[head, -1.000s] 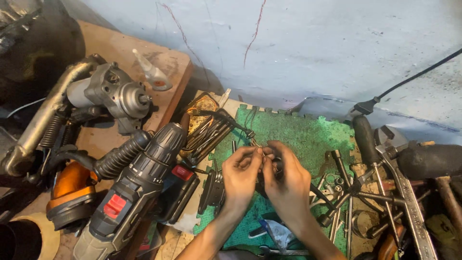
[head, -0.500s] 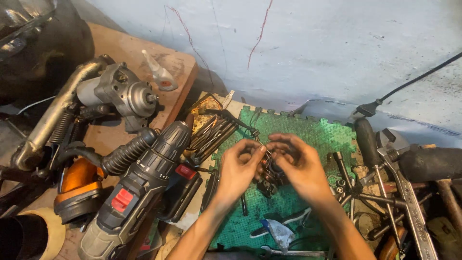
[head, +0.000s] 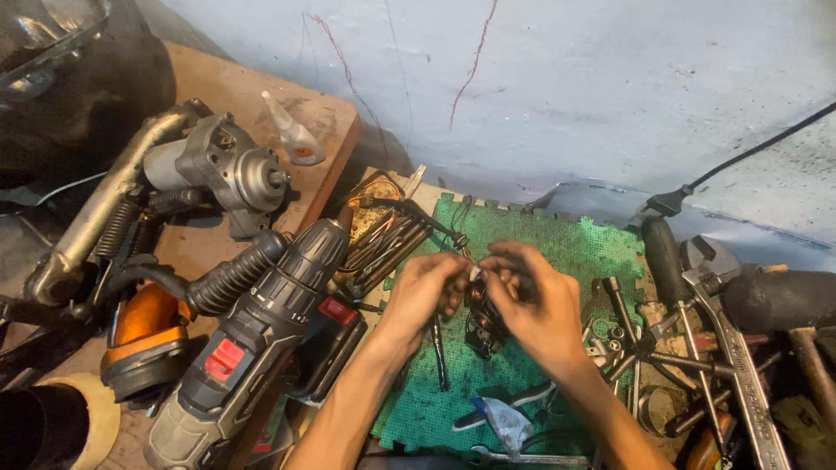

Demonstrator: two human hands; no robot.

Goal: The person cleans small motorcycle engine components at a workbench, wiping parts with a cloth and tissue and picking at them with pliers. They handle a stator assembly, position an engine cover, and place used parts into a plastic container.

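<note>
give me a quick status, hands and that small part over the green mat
Left hand and right hand both pinching small dark part above green mat. Cordless drill lies left, clear of hands.

Clutter around a green foam mat [head: 570, 252]

A grey cordless drill [head: 252, 339] lies left of the mat, beside an orange tool [head: 144, 335] and a silver motor [head: 226, 170] on a wooden board [head: 261, 104]; wrenches [head: 740, 365] and a black mallet [head: 779, 300] lie right.
</note>
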